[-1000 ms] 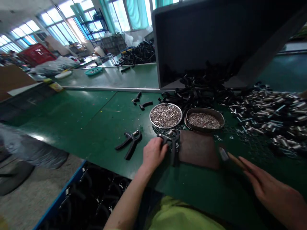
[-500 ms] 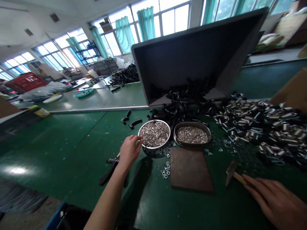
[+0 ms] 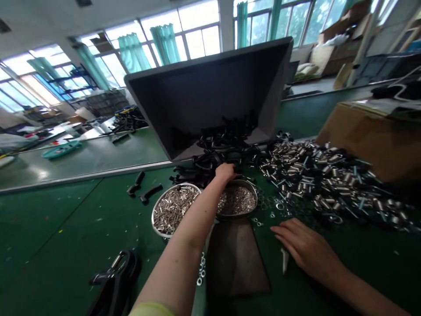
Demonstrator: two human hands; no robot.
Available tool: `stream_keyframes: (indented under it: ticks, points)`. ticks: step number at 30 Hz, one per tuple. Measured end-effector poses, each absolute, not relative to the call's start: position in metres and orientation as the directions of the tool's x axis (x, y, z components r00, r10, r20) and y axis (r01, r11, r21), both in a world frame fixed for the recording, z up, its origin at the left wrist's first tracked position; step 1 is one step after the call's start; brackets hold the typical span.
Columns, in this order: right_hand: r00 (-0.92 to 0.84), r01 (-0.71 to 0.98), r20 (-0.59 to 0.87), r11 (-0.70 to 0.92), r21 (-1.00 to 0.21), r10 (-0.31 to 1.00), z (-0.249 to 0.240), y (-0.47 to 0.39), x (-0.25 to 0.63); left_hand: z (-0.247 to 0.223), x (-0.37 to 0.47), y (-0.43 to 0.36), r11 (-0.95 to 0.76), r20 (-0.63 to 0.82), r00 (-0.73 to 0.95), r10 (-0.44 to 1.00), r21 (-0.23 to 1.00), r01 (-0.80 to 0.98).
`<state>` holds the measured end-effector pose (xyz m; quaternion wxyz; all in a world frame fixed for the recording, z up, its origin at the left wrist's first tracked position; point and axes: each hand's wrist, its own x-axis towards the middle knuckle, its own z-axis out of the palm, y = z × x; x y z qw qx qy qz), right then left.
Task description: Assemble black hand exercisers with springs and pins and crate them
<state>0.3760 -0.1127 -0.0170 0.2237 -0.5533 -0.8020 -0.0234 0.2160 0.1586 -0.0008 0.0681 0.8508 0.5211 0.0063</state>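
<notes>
My left hand [image 3: 225, 171] reaches over the oval dish of small metal bits [image 3: 241, 199] to the front of a pile of black curved handles [image 3: 204, 164]. Its fingers are mostly hidden, so its grip does not show. My right hand [image 3: 305, 245] is low over the table, fingers stretched out to the left, past the head of a hammer [image 3: 284, 261]. The hammer's handle is hidden beneath that hand. Between the two arms lies a dark flat plate [image 3: 238, 259], partly covered by my left forearm. A round bowl of small metal pins [image 3: 174, 210] stands left of that forearm.
A large grey bin [image 3: 210, 96] lies tipped behind the handles. Metal cylinders and bolts [image 3: 329, 180] are heaped right, before a cardboard box [image 3: 371, 145]. Several washers [image 3: 199, 281] lie beside the plate. A black part with a metal pin [image 3: 113, 281] lies front left; loose handles [image 3: 151, 193] lie behind.
My left hand has moved from the pin bowl's edge to the black handles. My right hand has moved left, over the hammer. The view has swung right.
</notes>
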Motion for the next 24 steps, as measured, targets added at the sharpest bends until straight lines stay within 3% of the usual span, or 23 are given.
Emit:
stream_keyframes:
  ticks: [5, 14, 24]
  points:
    - [-0.169, 0.943, 0.318, 0.247, -0.224, 0.933, -0.019, -0.077, 0.411, -0.003, 0.213, 0.16, -0.45, -0.053, 0.451, 0.891, 0.029, 0.892]
    - [-0.075, 0.991, 0.256, 0.101, -0.091, 0.964, -0.016, 0.002, 0.433, -0.002, 0.224, 0.16, -0.524, 0.063, 0.535, 0.842, -0.134, 0.841]
    - [0.049, 0.998, 0.207, -0.041, -0.045, 0.977, -0.026, 0.082, 0.427, 0.011, 0.211, 0.152, -0.752, 0.047, 0.765, 0.642, -0.154, 0.641]
